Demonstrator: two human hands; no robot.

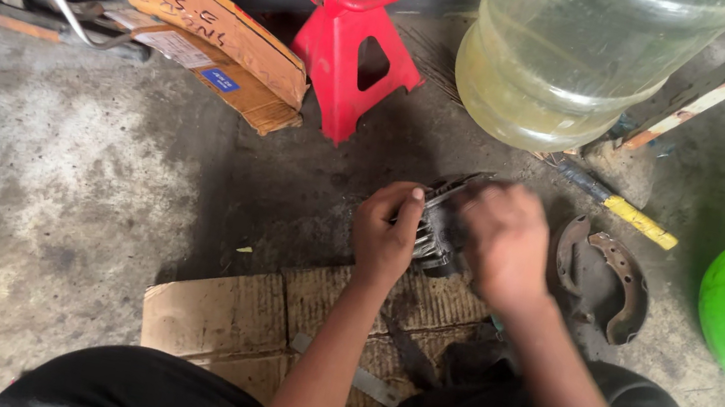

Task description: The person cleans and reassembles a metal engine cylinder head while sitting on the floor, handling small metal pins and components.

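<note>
- Dark metal part (438,231): grimy, ridged, held above the concrete floor (63,173) between 2 hands.
- Left hand (385,229) pinches its left edge.
- Right hand (503,242), blurred, curls over its top.
- Far left: orange cardboard box (214,36), small blue label (220,80).

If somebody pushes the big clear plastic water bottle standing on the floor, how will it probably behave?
The big clear plastic water bottle looks to hold only a shallow layer of yellowish liquid, so it is probably light for its size. Its wide round body may slide rather than tip. If it fell on its side it would likely roll, perhaps toward the red metal jack stand.
</note>
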